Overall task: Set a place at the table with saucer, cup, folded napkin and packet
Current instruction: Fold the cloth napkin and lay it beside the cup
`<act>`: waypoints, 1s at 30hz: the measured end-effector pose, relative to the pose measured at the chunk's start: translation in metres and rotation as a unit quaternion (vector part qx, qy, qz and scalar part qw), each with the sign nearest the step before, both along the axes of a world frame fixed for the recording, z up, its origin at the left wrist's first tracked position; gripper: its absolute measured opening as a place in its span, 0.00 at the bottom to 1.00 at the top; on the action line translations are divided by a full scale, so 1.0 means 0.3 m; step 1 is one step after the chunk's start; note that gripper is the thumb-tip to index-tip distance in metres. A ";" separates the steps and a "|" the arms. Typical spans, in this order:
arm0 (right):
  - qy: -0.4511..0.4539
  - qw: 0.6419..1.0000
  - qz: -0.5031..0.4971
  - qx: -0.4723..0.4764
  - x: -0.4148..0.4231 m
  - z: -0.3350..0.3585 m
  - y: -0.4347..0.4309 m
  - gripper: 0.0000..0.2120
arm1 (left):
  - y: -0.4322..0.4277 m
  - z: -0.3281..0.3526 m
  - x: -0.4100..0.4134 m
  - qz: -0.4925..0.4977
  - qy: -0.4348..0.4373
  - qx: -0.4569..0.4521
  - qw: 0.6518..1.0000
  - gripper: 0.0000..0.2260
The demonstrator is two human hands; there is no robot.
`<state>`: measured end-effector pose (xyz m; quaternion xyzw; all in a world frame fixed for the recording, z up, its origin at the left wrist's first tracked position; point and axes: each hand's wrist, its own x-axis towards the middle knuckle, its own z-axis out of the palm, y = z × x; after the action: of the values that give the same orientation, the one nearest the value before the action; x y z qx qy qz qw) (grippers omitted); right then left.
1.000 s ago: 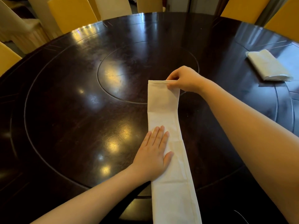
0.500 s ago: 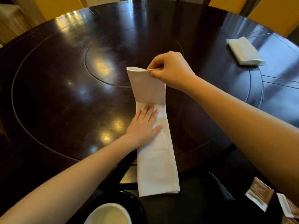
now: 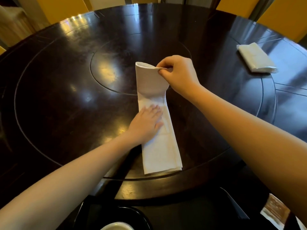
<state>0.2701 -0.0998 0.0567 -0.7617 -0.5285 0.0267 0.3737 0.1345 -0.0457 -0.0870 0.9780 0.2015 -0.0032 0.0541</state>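
A long white napkin [image 3: 159,151], folded into a narrow strip, lies on the dark round table [image 3: 66,90]. My left hand [image 3: 146,123] lies flat on its middle, fingers spread. My right hand [image 3: 178,73] pinches the far end, which is lifted off the table and curls back toward me. At the bottom edge a black saucer [image 3: 139,216] carries a white cup [image 3: 116,226], only partly in view. A brown and white packet [image 3: 274,209] lies at the bottom right, partly behind my right arm.
A second folded white napkin [image 3: 255,58] lies at the table's far right. A round inset turntable [image 3: 116,67] marks the table's middle. Yellow-covered chairs [image 3: 282,15] stand around the far side. The near table rim runs just in front of the saucer.
My right hand has lifted the napkin's far end off the table and brought it back toward me. My left hand stays pressed on the middle. Saucer, cup and packet have come into view.
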 end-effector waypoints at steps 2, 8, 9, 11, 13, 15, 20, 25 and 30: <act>0.001 1.000 0.009 0.009 -0.014 -0.005 -0.012 0.08 | -0.011 -0.016 -0.033 -0.002 0.025 -0.024 0.999 0.26; -0.016 0.997 0.066 0.020 -0.090 -0.050 -0.133 0.06 | -0.004 0.037 -0.062 0.035 -0.050 -0.164 0.985 0.24; -0.018 0.997 0.074 0.019 -0.105 -0.073 -0.171 0.06 | -0.018 0.049 -0.092 0.092 -0.124 -0.238 0.959 0.21; -0.015 0.996 0.088 0.000 -0.138 -0.132 -0.244 0.05 | -0.053 0.086 -0.161 0.252 -0.287 -0.415 0.826 0.12; -0.006 0.995 0.095 -0.027 -0.175 -0.199 -0.308 0.05 | -0.088 0.138 -0.220 0.371 -0.360 -0.591 0.619 0.12; -0.010 0.995 0.095 -0.037 -0.209 -0.261 -0.360 0.05 | -0.128 0.172 -0.266 0.409 -0.326 -0.670 0.526 0.13; -0.025 0.992 0.109 -0.058 -0.272 -0.367 -0.466 0.07 | -0.242 0.176 -0.297 0.391 -0.258 -0.687 0.556 0.07; -0.065 0.988 0.118 -0.075 -0.275 -0.414 -0.537 0.09 | -0.311 0.136 -0.323 0.421 -0.229 -0.655 0.585 0.05; -0.107 0.985 0.118 -0.072 -0.268 -0.408 -0.555 0.07 | -0.349 0.145 -0.329 0.415 -0.248 -0.627 0.611 0.05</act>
<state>0.1898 -0.2663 -0.0656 -0.7178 -0.6480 0.0270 0.2533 0.0358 -0.1504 -0.0435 0.4810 0.5131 0.1368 0.6976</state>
